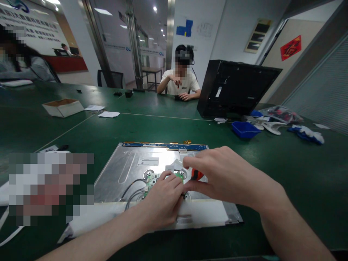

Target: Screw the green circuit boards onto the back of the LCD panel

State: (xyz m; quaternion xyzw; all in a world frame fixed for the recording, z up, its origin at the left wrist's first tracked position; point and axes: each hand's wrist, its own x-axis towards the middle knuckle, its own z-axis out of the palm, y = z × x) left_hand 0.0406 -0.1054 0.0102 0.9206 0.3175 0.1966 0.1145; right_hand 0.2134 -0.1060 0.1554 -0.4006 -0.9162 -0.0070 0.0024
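Note:
A flat metal-backed display panel (119,170) lies on the green table in front of me, with a green circuit board (151,179) near its middle. My right hand (217,174) is closed around the red and black handle of a screwdriver (197,174), whose tip is hidden behind my fingers. Over the circuit board, my left hand (168,194) is curled with its fingers together; what lies under its fingertips is hidden. Dark and grey cables (133,191) run from the board's left side. A blue circuit strip (165,146) lines the panel's far edge.
A black monitor casing (239,87) stands at the back right, near a blue tray (245,129) and blue-white gloves (306,134). At the left is a white open box (63,108). Across the table sits another person (181,78), a red tool in one hand.

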